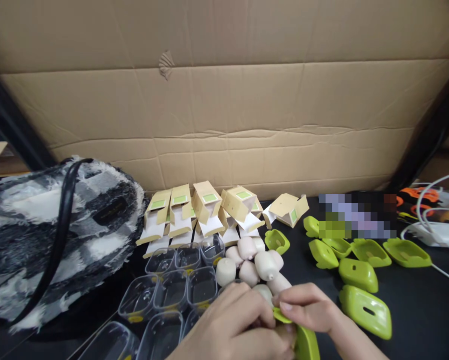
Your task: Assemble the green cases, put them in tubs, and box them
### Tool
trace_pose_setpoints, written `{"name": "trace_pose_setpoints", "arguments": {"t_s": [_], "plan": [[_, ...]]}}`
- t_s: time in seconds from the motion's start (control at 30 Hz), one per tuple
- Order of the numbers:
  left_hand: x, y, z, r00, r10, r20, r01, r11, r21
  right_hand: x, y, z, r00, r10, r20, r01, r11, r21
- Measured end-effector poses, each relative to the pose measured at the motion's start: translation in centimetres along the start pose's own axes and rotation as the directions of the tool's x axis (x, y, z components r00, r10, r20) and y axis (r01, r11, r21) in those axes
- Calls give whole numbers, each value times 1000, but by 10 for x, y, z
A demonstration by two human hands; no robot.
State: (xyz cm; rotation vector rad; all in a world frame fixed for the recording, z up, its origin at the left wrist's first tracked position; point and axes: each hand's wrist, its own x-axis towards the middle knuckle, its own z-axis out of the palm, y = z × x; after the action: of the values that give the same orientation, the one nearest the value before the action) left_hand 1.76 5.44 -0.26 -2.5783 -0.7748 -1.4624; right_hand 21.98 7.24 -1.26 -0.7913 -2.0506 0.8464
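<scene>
My left hand [239,322] and my right hand [318,310] meet at the front centre, both closed around a glossy green plastic shell [309,345]. The right thumb and fingers pinch its thin green edge. The left fingers curl against it, and their tips are partly hidden. Just beyond the hands is a heap of pale rounded pieces [266,265], some cream and some pinkish. Several more green shells [367,307] lie on the right, some with a slot in the base. One green shell [277,242] lies by itself behind the pale pieces.
Rows of clear plastic boxes [203,286] stand left of the hands. Behind them lie open small cardboard boxes [207,202] with green labels. A shaggy black-and-white bag [107,245] sits at left. Orange-handled tools [421,194] and white cables [419,202] are at right. A cardboard wall [228,100] closes the back.
</scene>
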Motion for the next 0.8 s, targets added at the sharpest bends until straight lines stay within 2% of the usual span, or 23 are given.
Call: {"name": "trace_pose_setpoints", "arguments": {"t_s": [0.17, 0.4, 0.47, 0.5, 0.53, 0.57, 0.63, 0.67, 0.7, 0.77, 0.8], "plan": [[1, 3, -2, 999, 39, 15, -40, 990, 138, 9, 3, -2, 1000, 11, 13, -11, 1000, -17], [16, 6, -16, 994, 77, 76, -88, 984, 152, 13, 5, -9, 999, 11, 31, -9, 999, -39], [16, 6, -15, 990, 61, 130, -85, 978, 188, 11, 7, -9, 999, 4, 41, -3, 999, -42], [15, 6, -13, 972, 2, 235, -52, 977, 209, 9, 7, -9, 999, 2, 46, 0, 999, -44], [12, 5, -11, 975, 38, 217, -86, 973, 214, 8, 8, -9, 999, -1, 49, 3, 999, -45], [10, 4, -8, 991, 110, 76, -124, 970, 211, 6, 8, -8, 999, -2, 50, 4, 999, -47], [4, 4, -5, 997, 45, 61, -56, 982, 182, 4, 7, -8, 999, -2, 47, 5, 999, -49], [2, 4, -4, 994, -23, 105, 8, 991, 134, 3, 6, -8, 999, -2, 42, 4, 999, -49], [1, 4, -5, 975, -111, 192, 93, 991, 99, 2, 5, -8, 999, -1, 36, 3, 999, -49], [0, 5, -5, 907, -245, 343, 240, 969, 59, 2, 2, -8, 1000, 1, 18, 0, 999, -47], [-1, 5, -5, 888, -279, 364, 281, 958, 49, 3, 0, -8, 1000, 2, 8, -1, 999, -46]]}}
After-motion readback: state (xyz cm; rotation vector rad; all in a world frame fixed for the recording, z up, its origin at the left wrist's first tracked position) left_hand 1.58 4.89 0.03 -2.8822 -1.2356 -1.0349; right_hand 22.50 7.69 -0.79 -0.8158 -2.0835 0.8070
